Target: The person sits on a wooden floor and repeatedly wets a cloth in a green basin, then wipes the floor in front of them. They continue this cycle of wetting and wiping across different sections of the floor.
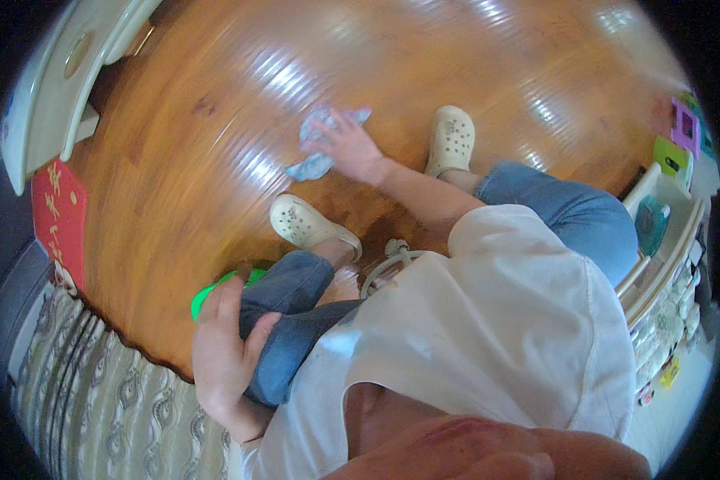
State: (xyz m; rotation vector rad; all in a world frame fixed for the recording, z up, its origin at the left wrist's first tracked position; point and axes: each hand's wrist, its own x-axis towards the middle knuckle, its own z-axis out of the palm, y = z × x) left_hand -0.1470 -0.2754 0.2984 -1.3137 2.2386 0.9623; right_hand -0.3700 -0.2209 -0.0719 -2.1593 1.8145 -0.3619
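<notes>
Fingers spread, my right hand [348,147] holds a crumpled light-blue and pinkish cloth [315,167] down on the glossy wooden floor [174,162], ahead of my feet. Parts of the cloth stick out past the fingers on both sides. My left hand [225,354] rests at my bent left knee in blue jeans, thumb apart from the fingers, holding nothing. Just beyond its fingertips, a bright green object [204,297] on the floor is partly hidden by the hand and leg. My cream perforated clogs [453,138] stand apart, one on either side below the cloth.
At upper left stands a cream piece of furniture [54,90], with a red panel bearing gold writing [60,222] below it. A patterned curtain [138,414] hangs at lower left. Beside my right knee is an open cream drawer or bin [684,225]. Under me shows a white caster [396,246].
</notes>
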